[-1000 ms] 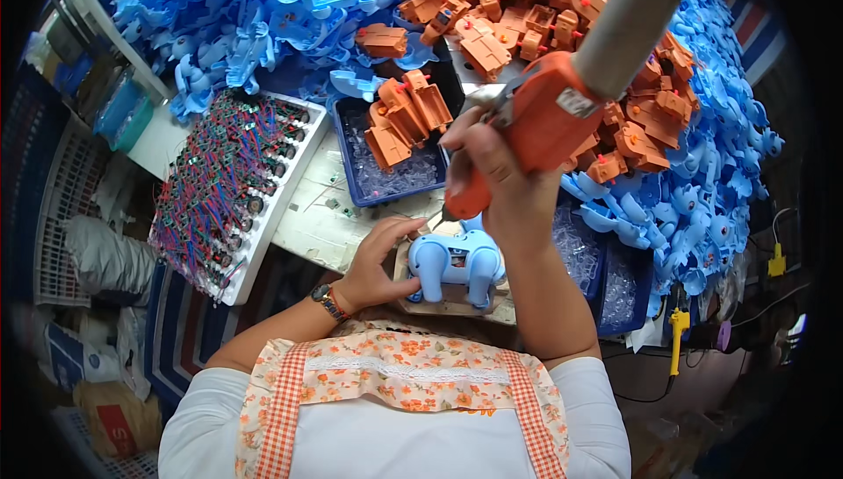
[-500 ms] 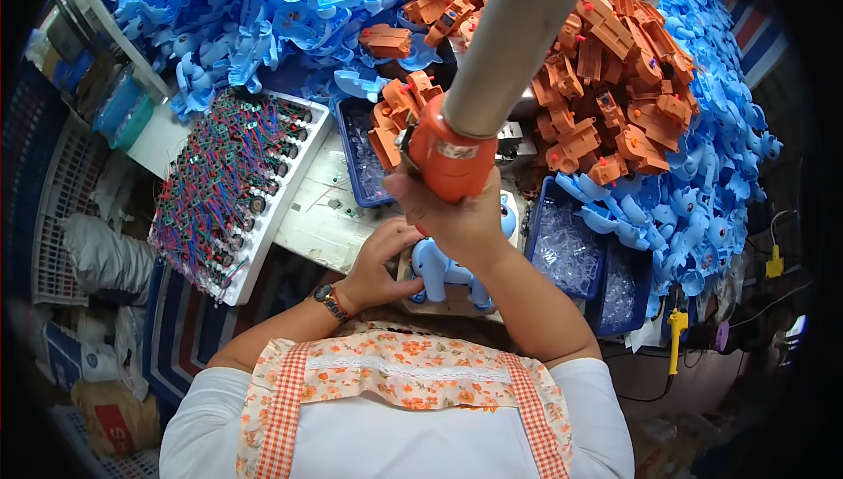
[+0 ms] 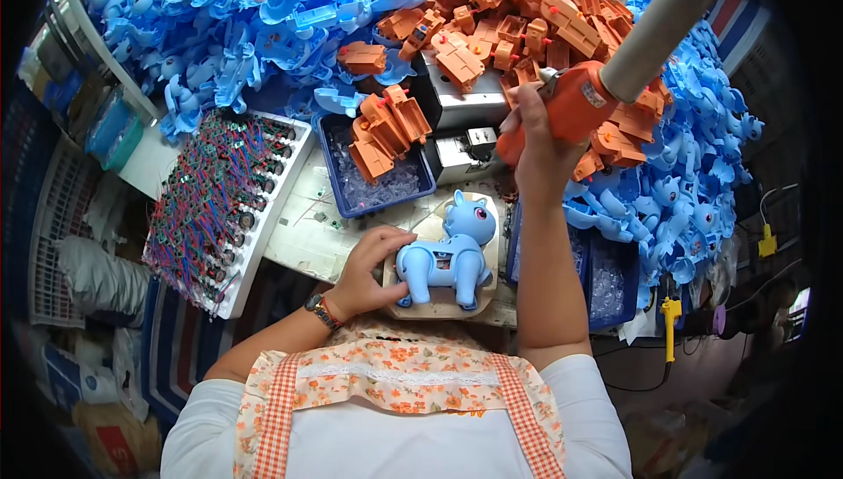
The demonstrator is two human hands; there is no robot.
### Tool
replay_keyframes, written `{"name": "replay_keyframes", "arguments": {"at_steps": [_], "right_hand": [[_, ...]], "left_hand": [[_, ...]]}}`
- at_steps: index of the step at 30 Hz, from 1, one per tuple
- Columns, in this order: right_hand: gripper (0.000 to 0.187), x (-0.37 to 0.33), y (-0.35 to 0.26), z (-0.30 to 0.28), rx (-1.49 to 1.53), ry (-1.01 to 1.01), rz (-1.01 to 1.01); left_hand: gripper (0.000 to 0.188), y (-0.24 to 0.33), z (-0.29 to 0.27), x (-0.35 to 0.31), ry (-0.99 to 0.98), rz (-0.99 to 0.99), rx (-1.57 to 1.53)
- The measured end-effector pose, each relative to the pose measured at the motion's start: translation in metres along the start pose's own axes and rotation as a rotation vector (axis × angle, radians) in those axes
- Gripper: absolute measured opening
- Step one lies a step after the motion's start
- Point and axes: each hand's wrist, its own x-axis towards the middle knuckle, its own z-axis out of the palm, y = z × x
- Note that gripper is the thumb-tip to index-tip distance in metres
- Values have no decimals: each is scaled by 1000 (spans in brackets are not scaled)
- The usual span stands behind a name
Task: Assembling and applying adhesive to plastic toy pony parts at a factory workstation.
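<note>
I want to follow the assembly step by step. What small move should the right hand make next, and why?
Probably lower the orange electric screwdriver back onto the blue toy animal. The right hand holds the tool raised above the bench, clear of the toy, while the left hand steadies the toy on its wooden jig. I cannot tell whether any screw is missing.

A small pale label (image 3: 601, 95) sits on the orange tool's body, up right. At the lower left edge lie what may be cardboard packages (image 3: 105, 431) — brown, one with a red patch — too dim to tell.
</note>
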Motion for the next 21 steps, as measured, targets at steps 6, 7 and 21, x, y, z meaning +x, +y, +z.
{"name": "replay_keyframes", "arguments": {"at_steps": [6, 7, 21], "right_hand": [[15, 9, 40, -23, -106, 207, -87], [15, 9, 40, -22, -106, 207, -85], [13, 7, 36, -15, 53, 240, -192]], "left_hand": [[62, -1, 0, 0, -4, 1, 14], [62, -1, 0, -1, -4, 0, 14], [63, -1, 1, 0, -7, -8, 4]]}}
